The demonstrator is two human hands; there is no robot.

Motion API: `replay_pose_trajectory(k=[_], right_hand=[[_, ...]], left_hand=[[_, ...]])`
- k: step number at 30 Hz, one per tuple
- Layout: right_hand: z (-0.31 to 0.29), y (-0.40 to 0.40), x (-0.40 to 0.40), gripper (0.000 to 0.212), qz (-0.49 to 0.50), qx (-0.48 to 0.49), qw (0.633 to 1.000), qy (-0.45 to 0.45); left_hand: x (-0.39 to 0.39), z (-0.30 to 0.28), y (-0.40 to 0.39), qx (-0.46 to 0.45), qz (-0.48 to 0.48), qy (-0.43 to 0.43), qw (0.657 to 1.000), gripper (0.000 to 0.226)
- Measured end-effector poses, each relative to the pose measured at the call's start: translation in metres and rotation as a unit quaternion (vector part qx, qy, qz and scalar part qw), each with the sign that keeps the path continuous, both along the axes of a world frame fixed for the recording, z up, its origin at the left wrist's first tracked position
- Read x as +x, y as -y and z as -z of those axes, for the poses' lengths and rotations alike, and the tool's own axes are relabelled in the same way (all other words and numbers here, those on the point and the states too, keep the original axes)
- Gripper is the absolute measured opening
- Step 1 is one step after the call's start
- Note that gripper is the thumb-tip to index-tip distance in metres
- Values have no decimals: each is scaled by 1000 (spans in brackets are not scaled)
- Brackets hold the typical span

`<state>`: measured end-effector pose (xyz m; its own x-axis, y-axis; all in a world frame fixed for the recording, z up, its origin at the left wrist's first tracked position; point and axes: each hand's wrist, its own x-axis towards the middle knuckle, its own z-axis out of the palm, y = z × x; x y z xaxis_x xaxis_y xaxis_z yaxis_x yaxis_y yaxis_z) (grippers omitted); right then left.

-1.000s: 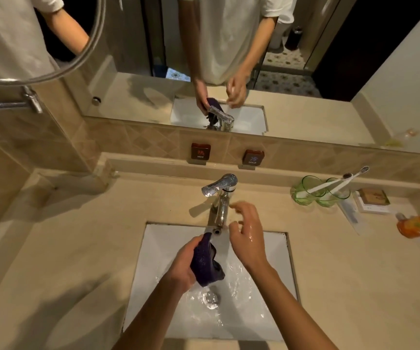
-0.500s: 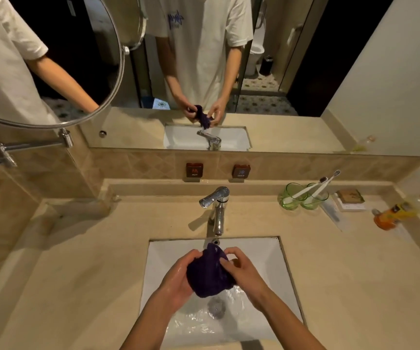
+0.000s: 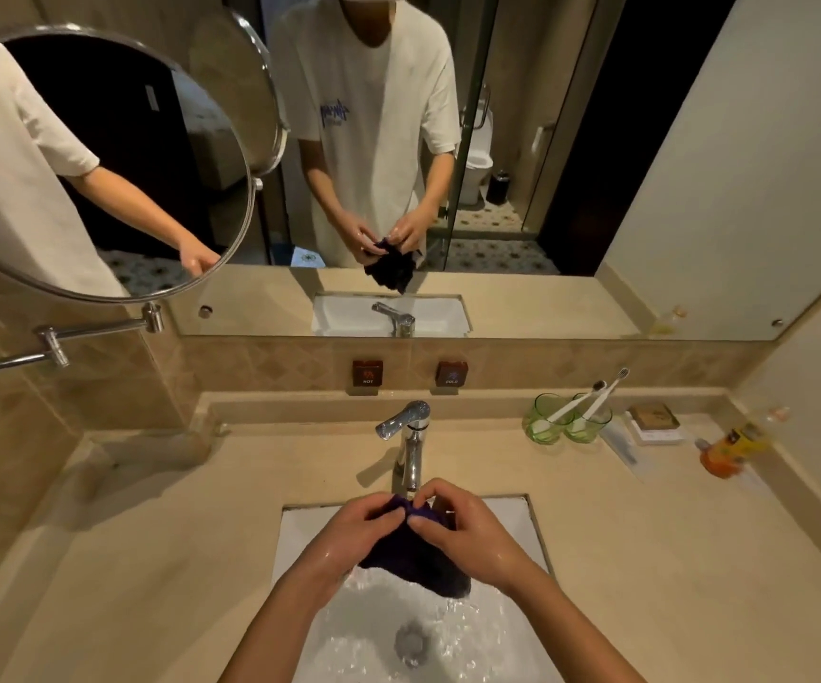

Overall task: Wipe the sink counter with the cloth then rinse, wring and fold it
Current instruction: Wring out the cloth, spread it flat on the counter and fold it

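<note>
We see both hands over the sink (image 3: 300, 529), holding a dark purple cloth (image 3: 413, 559) between them. The cloth is bunched into a crumpled wad, looks soaked and nearly black in its lower folds, and its bottom edge hangs down toward the drain (image 3: 411, 643). The left hand (image 3: 359, 529) grips the cloth from the left, fingers curled over its top edge. The right hand (image 3: 463, 529) grips it from the right, thumb and fingertips pinching the top edge; the two hands' fingertips nearly meet there. Both hands look wet and shiny.

The cloth sits just in front of the faucet (image 3: 406, 436), right below its spout. We cannot tell whether water is running from the spout, since the hands cover that spot. Water ripples across the white sink bottom around the drain.

The beige counter (image 3: 152, 559) surrounds the sink. Behind the faucet, on the wall, we see two small brown tags marked hot (image 3: 368, 373) and cold (image 3: 451, 373). To the right of the faucet stand two green glass cups (image 3: 566, 422), touching each other, each with a toothbrush (image 3: 591, 401) leaning in it. Further right of the faucet lie a small box (image 3: 654, 422) and an orange bottle (image 3: 729, 446) on its side.

Above the faucet the wall mirror (image 3: 670, 189) shows the person in a white shirt holding the same dark cloth. A round mirror (image 3: 103, 165) on a metal arm hangs to the left of the faucet.
</note>
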<state>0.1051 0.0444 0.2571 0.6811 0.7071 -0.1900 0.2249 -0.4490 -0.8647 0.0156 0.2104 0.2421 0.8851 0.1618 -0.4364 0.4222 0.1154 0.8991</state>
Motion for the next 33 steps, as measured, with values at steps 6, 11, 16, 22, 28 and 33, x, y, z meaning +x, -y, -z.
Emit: replay_pose_trajectory(k=[6, 11, 16, 22, 28, 33], right_hand=[[-45, 21, 14, 25, 11, 31, 998, -54], [-65, 42, 32, 10, 19, 65, 996, -55], [-81, 50, 46, 13, -33, -28, 998, 44], [-105, 45, 40, 15, -43, -1, 988, 149], [-108, 26, 18, 9, -106, 22, 977, 186], [-113, 14, 6, 10, -69, 53, 973, 215]], left_hand=[[5, -35, 30, 88, -102, 112, 985, 24], [8, -54, 53, 66, -122, 149, 979, 23], [5, -66, 65, 47, -128, 156, 978, 20], [-10, -74, 68, 97, -109, 162, 976, 37], [0, -85, 54, 189, -37, 132, 972, 40], [5, -102, 40, 159, 53, 184, 968, 26]])
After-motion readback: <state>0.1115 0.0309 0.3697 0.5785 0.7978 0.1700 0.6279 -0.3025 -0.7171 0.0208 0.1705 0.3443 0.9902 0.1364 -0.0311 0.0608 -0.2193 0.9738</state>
